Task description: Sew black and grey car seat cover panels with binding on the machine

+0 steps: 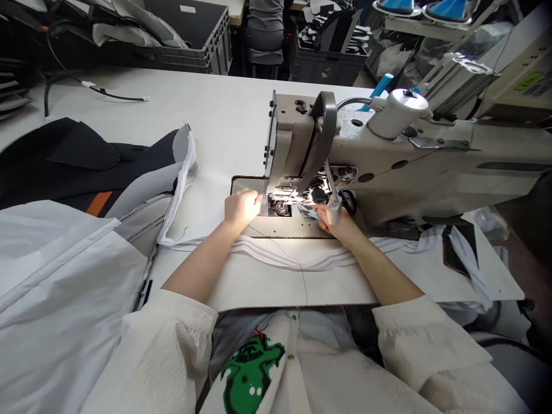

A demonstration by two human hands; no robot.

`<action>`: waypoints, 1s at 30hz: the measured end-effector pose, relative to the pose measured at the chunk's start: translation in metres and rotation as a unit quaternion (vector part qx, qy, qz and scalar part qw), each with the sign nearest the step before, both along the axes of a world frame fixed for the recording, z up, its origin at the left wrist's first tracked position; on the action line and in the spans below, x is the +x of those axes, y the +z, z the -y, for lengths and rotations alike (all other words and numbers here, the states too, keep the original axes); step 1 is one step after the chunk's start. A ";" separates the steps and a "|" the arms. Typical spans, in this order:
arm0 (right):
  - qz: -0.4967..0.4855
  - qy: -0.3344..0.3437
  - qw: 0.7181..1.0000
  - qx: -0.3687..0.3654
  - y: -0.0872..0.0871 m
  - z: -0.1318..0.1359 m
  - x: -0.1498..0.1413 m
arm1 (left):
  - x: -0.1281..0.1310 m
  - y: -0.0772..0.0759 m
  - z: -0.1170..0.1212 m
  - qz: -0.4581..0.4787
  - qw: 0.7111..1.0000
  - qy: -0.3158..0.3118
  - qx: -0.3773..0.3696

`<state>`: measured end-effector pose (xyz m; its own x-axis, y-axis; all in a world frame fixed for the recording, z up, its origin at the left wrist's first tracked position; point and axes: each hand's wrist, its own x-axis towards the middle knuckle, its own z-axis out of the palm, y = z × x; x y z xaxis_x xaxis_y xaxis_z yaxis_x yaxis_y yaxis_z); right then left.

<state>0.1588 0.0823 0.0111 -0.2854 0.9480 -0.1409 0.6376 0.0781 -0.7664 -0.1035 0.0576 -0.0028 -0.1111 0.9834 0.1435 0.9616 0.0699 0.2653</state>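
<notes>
A grey sewing machine (293,132) stands in front of me, its lamp lighting the needle area. Below the needle, the open hook and bobbin area (282,208) shows in the machine bed (284,228). Just left of it, my left hand (242,210) is closed in a pinch; what its fingers hold is too small to make out. On the other side, my right hand (344,229) reaches under the lamp head (333,210), fingers closed near the needle plate, their tips partly hidden. A dark thread (284,253) trails from near my left hand to the table's front edge.
White striped tape (284,259) lies across the table before the machine. Black, grey and white fabric pieces (81,161) are heaped at left. Behind the table stand grey crates (219,43) and a seated person (265,26). A thin cable (112,95) hangs at upper left.
</notes>
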 end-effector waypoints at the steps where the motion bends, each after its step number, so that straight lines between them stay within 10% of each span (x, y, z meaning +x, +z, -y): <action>1: -0.022 0.004 1.000 -0.018 0.000 0.001 -0.004 | 0.000 0.000 0.000 0.001 1.000 0.001 -0.001; 9: -0.181 -0.037 0.961 -0.207 0.003 0.007 -0.038 | 0.001 0.003 0.001 0.006 1.000 -0.003 -0.009; 22: -0.234 -0.058 0.939 -0.243 0.013 0.039 -0.014 | -0.001 -0.002 -0.001 0.029 1.000 -0.003 0.008; 25: -0.350 -0.035 0.873 -0.338 0.018 0.058 -0.021 | 0.000 -0.001 -0.002 0.037 0.999 0.000 0.008; 30: -0.486 -0.034 0.687 -0.539 0.018 0.079 -0.055 | -0.001 0.001 0.000 0.055 0.998 0.012 0.016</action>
